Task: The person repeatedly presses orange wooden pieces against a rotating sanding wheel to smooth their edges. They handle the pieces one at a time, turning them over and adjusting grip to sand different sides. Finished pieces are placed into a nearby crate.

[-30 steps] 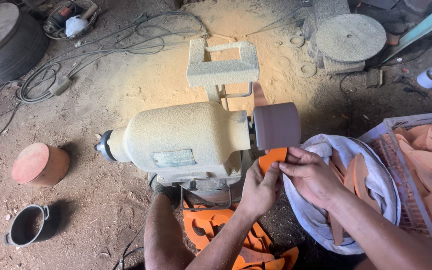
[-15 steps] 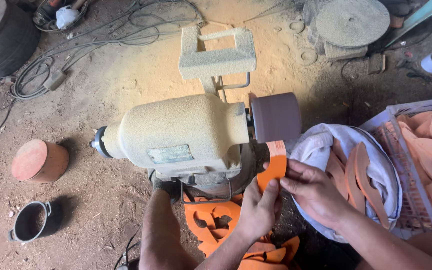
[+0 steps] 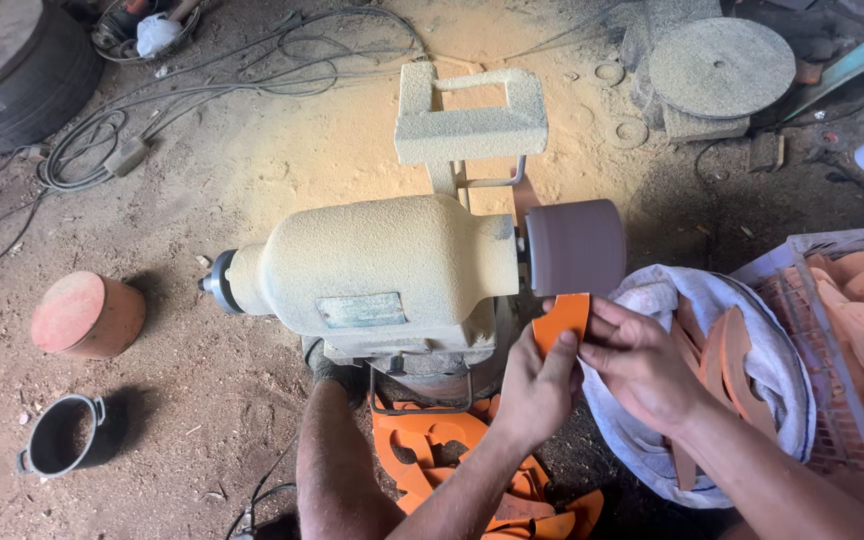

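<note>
Both hands hold one flat orange piece up against the underside of a dark round grinding drum. My left hand grips the piece from below and the left. My right hand pinches it from the right. The drum sits on the right end of a dust-coated cream motor standing on the ground. Below the motor, between my arms and knee, lies a pile of orange cut pieces.
A white cloth-lined basin with brownish-orange pieces stands right of the drum, next to a mesh crate of more. A terracotta pot and small black pot sit left. Cables, a tyre and a stone disc lie behind.
The view has shifted slightly. Both hands have kept the orange piece at the drum, raising it a little against the drum's underside.
</note>
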### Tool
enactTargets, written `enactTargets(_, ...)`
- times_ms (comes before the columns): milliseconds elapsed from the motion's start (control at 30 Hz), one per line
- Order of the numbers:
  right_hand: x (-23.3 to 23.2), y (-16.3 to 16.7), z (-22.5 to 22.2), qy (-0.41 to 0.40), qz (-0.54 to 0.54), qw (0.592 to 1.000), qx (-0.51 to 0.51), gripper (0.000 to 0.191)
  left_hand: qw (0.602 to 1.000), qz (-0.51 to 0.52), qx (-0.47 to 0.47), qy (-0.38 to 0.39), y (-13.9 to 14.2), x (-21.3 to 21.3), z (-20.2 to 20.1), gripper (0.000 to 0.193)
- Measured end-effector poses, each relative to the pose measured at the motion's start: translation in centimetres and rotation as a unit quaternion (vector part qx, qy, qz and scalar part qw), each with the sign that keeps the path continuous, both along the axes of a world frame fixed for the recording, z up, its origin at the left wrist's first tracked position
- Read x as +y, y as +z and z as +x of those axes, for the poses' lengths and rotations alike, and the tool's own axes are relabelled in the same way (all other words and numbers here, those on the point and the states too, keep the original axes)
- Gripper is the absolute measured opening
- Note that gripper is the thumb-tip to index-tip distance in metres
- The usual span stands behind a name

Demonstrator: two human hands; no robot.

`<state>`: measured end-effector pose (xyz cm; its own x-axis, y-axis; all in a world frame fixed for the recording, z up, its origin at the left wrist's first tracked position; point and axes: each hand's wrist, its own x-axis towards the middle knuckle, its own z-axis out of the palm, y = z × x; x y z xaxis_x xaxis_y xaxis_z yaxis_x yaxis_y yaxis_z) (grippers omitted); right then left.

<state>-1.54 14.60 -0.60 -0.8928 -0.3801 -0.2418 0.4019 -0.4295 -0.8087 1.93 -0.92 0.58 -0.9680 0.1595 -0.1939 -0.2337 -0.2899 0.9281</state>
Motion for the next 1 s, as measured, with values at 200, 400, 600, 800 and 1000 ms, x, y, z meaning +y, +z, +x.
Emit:
enactTargets(200,1.5,-0.2,4.7,0.057,0.014,0.998,-0.001,0.071,0.994,0.053,-0.065,-0.068,0.8,-1.3,5.1,0.027)
enactTargets(400,6.2,2.6,5.1,0.06,0.778,0.59,0.208,0.117,0.931,-0.138,-0.098,-0.324,1.5,-6.6,5.3,0.028)
enactTargets(600,6.5,4.3,4.3,0.319,0.771,0.535,0.129,0.041,0.927,-0.232,-0.106,-0.276,-0.1,-6.1,1.8,0.027)
enactTargets(800,5.3,2.8,3.4,0.136,0.717,0.678,0.085,0.047,0.986,-0.018,-0.122,-0.115,-3.9,-2.6,0.0,0.025)
enactTargets(1000,2.7,0.9,1.3,-0.008,0.653,0.723,0.227,0.033,0.997,0.025,0.019,-0.075,-5.5,1.1,-1.0,0.023)
